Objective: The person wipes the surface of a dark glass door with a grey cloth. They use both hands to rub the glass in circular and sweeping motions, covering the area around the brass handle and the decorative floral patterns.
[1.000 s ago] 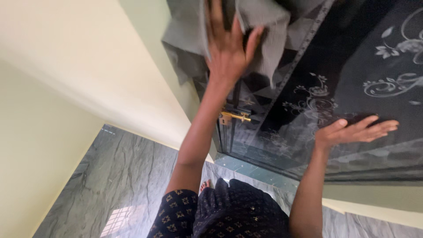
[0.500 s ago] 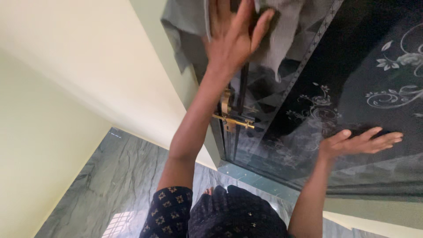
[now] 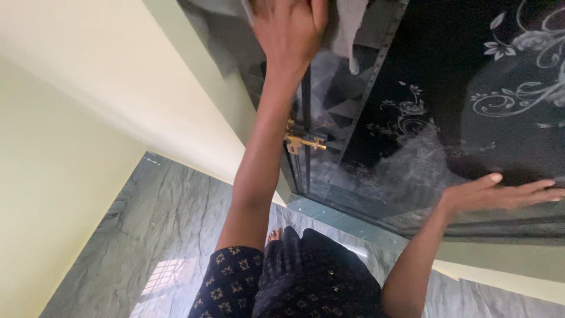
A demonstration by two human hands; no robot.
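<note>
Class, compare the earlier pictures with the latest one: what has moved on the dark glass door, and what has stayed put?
The left hand has pushed the grey cloth further up the dark glass door, so most of the cloth is now past the picture's top edge. The right hand stays flat against the glass, fingers spread. The brass latch is unchanged.
</note>
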